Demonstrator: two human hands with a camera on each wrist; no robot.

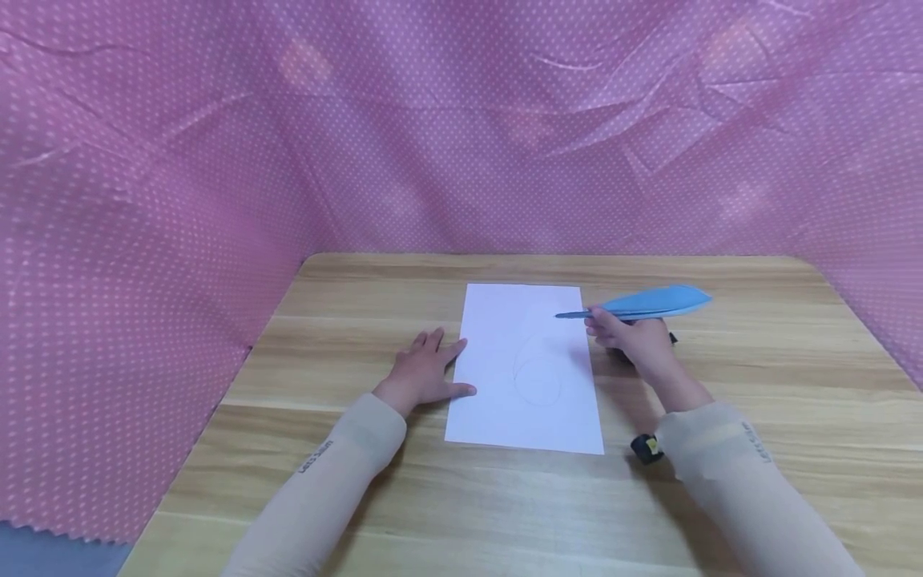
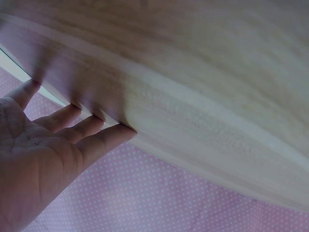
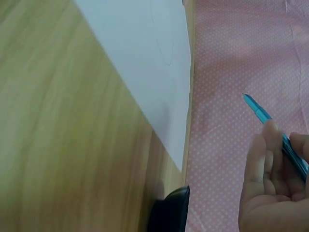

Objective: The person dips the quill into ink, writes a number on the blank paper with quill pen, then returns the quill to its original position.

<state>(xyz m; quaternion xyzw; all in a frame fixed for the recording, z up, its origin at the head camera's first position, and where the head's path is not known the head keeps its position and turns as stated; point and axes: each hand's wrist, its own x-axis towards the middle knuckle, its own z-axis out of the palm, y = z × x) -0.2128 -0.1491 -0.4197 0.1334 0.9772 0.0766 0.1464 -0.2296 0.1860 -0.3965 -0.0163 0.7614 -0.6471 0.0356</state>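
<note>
A white sheet of paper (image 1: 497, 409) lies on the wooden table with a thin, faint line shaped like a 6 on it. My left hand (image 1: 425, 373) is spread at the sheet's left edge, thumb and forefinger reaching onto it; its fingertips (image 2: 126, 130) touch down in the left wrist view. My right hand (image 1: 638, 340) pinches a blue feather-shaped pen (image 1: 659, 300) between thumb and fingers. The pen's tip points left over the upper right of the sheet. In the right wrist view, the blue pen (image 3: 263, 115) is lifted clear of the paper.
A black object (image 3: 170, 212), partly hidden under my right hand in the head view, stands right of the paper. Beside the right sleeve is a small black thing (image 1: 646, 449) with a yellow patch. Pink dotted cloth (image 1: 461, 176) hangs around the table (image 1: 360, 320).
</note>
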